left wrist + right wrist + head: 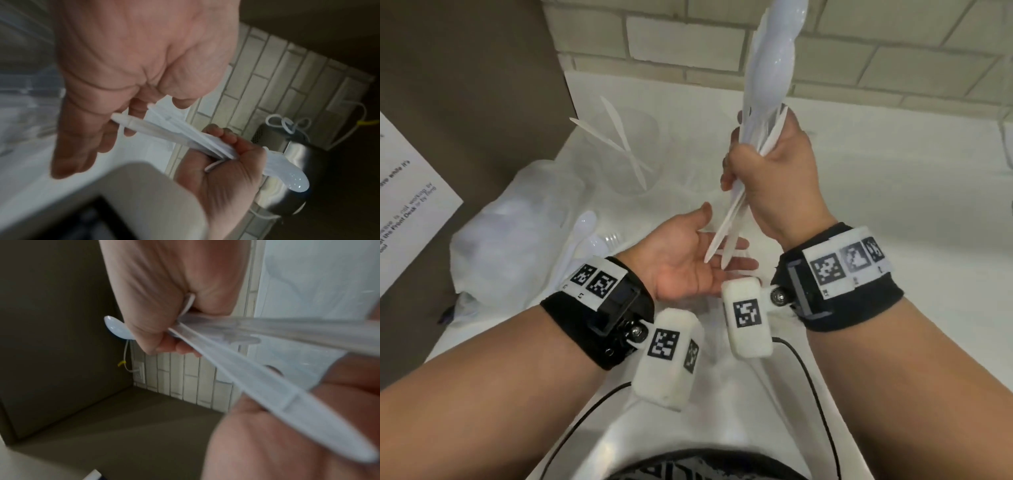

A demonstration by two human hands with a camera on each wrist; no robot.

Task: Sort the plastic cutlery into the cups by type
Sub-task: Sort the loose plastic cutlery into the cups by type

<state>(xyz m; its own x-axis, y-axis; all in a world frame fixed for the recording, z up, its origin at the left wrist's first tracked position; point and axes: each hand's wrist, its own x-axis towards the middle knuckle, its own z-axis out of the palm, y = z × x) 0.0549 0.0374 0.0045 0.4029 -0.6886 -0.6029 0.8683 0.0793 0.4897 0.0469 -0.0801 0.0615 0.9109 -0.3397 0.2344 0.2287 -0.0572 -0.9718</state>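
My right hand (767,171) grips a bundle of white plastic cutlery (770,78) upright, with the spoon bowls up and the handles pointing down. The handle ends touch the palm of my left hand (688,260), which lies flat and palm up just beneath. In the left wrist view the bundle (174,134) runs from my left fingers (82,146) into the right fist (222,162). The right wrist view shows the handles (267,386) fanning out of the fist. A clear cup (633,154) at the back left holds two white knives (619,137).
A loose spoon (582,226) and a clear fork (609,240) lie on the white counter beside a crumpled plastic bag (517,222). A tiled wall (859,51) runs behind. A steel kettle (298,162) stands to the right, a brown panel (465,85) to the left.
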